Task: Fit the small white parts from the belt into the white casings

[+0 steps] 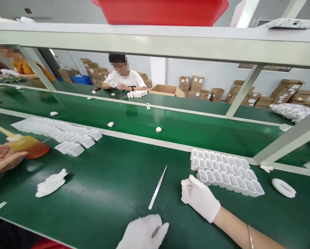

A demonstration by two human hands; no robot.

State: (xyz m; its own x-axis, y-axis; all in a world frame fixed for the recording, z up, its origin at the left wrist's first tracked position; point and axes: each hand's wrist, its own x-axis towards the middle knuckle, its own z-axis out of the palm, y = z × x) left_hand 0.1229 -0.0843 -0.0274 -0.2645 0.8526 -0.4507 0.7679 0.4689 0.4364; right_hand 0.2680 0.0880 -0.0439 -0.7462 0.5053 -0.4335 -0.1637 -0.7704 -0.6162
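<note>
My left hand (144,232), in a white glove, rests low at the bottom centre, its thumb apart from the bent fingers and nothing seen in it. My right hand (200,199), also gloved, is curled closed just in front of rows of white plastic cups (226,173); no object shows in its fingers. Between and above the hands, metal tweezers (158,188) lie on the green table (100,193), touched by neither hand. An oval white ring-shaped piece (284,187) lies to the right of the cups.
At left, another person's hand (1,159) is beside an orange-yellow bottle (30,147). More white cups (66,133) and a white glove (51,183) lie there. Small white parts (158,129) sit on the green belt. A slanted post (290,138) rises at right; a person (130,77) works opposite.
</note>
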